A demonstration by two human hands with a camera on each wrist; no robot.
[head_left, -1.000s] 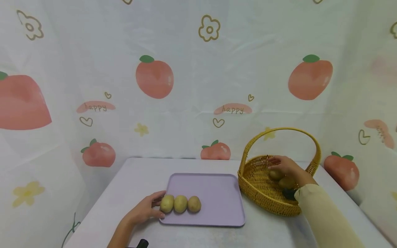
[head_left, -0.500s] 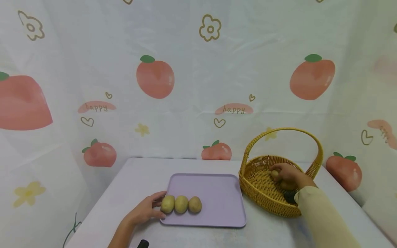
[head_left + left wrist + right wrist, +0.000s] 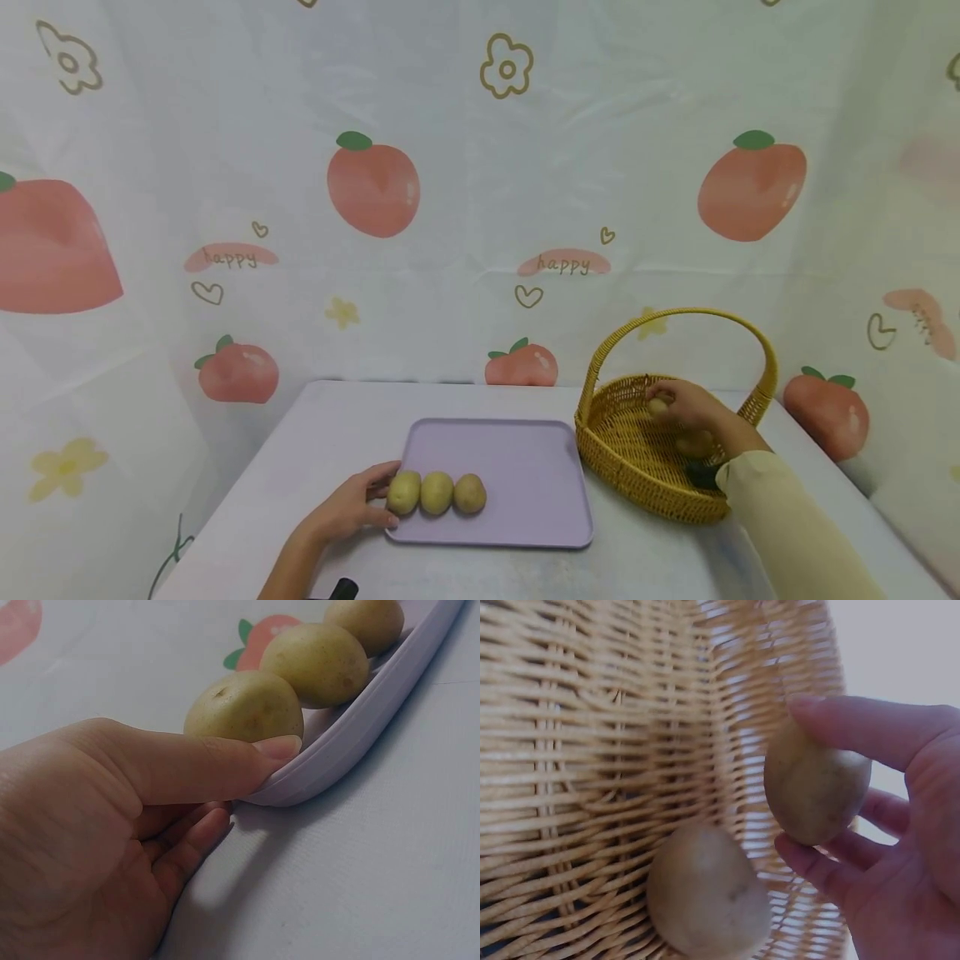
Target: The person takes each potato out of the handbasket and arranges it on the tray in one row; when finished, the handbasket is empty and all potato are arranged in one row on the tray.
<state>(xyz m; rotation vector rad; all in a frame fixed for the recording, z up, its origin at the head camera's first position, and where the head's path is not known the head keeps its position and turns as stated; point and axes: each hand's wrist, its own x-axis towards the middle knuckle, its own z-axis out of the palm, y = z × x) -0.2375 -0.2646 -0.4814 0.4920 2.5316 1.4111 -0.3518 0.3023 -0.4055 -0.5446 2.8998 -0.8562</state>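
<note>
My right hand [image 3: 693, 408] pinches a potato [image 3: 817, 780] between thumb and fingers, inside the yellow wicker basket [image 3: 637, 467]. In the right wrist view a second potato [image 3: 709, 892] lies on the weave just below it. A dark object [image 3: 702, 475] sits near the basket's front, partly hidden by the sleeve; its kind is unclear. My left hand [image 3: 348, 504] holds the left edge of the lilac tray [image 3: 525, 483], the thumb [image 3: 225, 761] over the rim and beside the nearest potato [image 3: 247, 709]. Three potatoes stand in a row along the tray's front left.
The basket's tall arched handle [image 3: 682, 312] rises over the right hand. Tray and basket stand close together on a white table [image 3: 352, 417]. A printed curtain [image 3: 450, 317] hangs behind. A black object [image 3: 345, 588] shows at the bottom edge by the left forearm.
My right hand has reached down into the basket, taken hold of a potato and lifted it slightly. The left hand and the row on the tray have stayed in place.
</note>
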